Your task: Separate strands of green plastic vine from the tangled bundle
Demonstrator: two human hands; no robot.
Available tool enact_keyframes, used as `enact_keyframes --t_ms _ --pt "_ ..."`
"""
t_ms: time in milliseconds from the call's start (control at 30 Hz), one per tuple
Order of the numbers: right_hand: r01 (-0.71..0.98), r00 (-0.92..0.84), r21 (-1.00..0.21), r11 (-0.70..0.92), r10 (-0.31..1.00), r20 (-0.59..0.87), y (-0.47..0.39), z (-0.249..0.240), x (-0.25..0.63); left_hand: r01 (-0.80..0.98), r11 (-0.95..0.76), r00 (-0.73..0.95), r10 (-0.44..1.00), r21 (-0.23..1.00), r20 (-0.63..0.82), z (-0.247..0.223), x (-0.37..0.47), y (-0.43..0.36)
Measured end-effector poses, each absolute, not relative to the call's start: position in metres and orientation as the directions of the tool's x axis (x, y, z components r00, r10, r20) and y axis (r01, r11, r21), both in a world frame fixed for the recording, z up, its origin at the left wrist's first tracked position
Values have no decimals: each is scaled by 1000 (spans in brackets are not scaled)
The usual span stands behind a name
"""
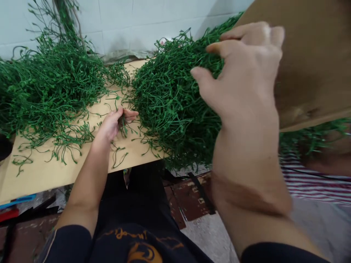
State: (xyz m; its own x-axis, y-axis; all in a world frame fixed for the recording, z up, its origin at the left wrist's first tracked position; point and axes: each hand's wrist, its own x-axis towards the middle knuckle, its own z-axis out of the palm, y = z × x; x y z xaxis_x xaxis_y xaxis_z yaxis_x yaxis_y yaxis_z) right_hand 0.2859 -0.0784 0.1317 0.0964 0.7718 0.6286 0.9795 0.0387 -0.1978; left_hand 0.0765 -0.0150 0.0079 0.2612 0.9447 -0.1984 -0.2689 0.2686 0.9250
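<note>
My left hand (116, 122) is low over the tan board (93, 160), palm turned inward and fingers stretched out toward the large green pile. A few thin green stems with small bud-like tips lie against its palm and fingers. My right hand (241, 69) is raised close to the camera, thumb and forefinger apart, other fingers bent, with nothing visible between them. Behind it is the near part of a large pile of green stems (170, 98), plastic-looking. A large brown cardboard panel (312, 65) rises beside the right hand; whether the fingers touch it I cannot tell.
A second heap of green stems (52, 87) covers the board's left side, against a white tiled wall (123, 22). Loose stems (119, 157) lie between the heaps. Red and blue items (19, 201) are below at left. Striped cloth (315, 179) lies at right.
</note>
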Motion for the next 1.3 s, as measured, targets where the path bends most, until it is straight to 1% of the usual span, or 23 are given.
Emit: enact_keyframes --t_ms 33,100,167,233,333,433,533,633,700,767,900,1000,1067,1167,1200,1300 --pt "980 118 -199 9 779 616 -72 128 287 -310 272 304 936 911 -176 9 77 -17" --pt "977 89 -211 44 808 582 -64 110 275 -386 275 357 925 881 -132 10 78 -18" --pt "954 -53 -234 189 871 488 -63 82 252 -428 284 388 915 858 -110 10 79 -16" --pt "912 -182 -293 288 923 340 -62 52 226 -431 300 398 909 851 -119 8 80 -15" --pt "870 -235 -387 304 948 216 -58 25 203 -412 325 388 908 851 -159 7 83 -15" --pt "868 -246 -398 297 953 175 -54 20 200 -447 339 403 902 828 -152 6 85 -15" --pt "871 -270 -370 324 944 190 -54 26 203 -475 331 378 913 815 -151 5 88 -13" --pt "875 -269 -346 339 934 237 -60 27 202 -422 312 309 932 851 -188 2 90 -9" --pt "885 -246 -335 324 935 254 -66 24 198 -400 295 291 939 868 -185 -2 93 -9" --pt "894 -232 -327 307 940 249 -71 21 195 -412 297 280 941 861 -190 -6 96 -10" --pt "905 -222 -315 285 950 219 -76 18 197 -452 338 215 939 825 -267 -6 102 -12" --pt "897 -237 -331 293 951 199 -75 20 203 -470 353 170 936 809 -309 -1 98 -9" --pt "890 -216 -345 298 942 256 -71 22 206 -472 362 191 932 804 -307 4 92 -6" --pt "889 -156 -342 304 905 396 -65 23 206 -433 381 284 918 817 -277 8 86 -8" --pt "893 -151 -335 302 901 408 -62 23 205 -409 385 301 913 827 -276 8 86 -10" --pt "903 -167 -323 284 923 347 -56 21 202 -339 402 306 902 850 -305 8 89 -16"
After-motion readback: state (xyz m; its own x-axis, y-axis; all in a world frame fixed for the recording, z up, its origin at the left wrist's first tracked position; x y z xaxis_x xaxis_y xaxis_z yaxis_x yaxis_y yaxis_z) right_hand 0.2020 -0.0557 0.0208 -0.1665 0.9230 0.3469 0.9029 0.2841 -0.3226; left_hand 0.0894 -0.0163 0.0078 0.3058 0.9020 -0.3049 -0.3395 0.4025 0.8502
